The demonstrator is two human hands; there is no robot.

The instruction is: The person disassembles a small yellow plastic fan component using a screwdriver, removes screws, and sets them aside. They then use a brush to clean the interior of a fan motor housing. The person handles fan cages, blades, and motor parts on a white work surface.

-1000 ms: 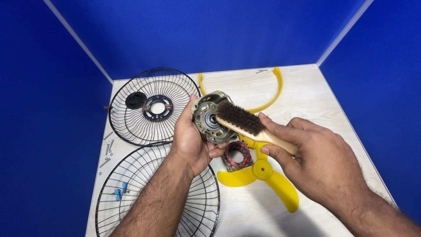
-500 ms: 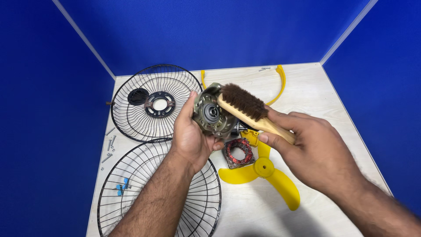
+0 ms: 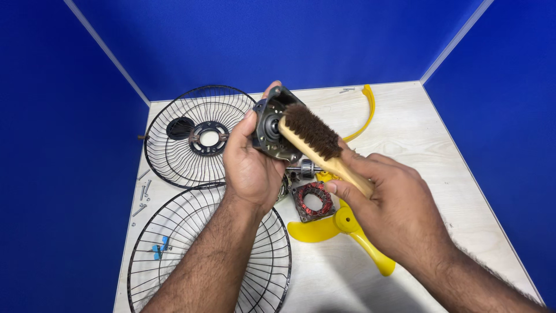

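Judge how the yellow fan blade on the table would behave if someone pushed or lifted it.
The yellow fan blade looks like thin moulded plastic, so probably light and slightly flexible. Lying flat on the pale table, it would likely slide or spin around its hub rather than roll.

Two bare forearms are seen, both covered with dark hair. No sleeves, gloves, rings, watches or bands are worn. The left hand [image 3: 252,165] and the right hand [image 3: 394,211] are uncovered, with short, trimmed fingernails shown on the fingers [image 3: 347,188] and thumbs.
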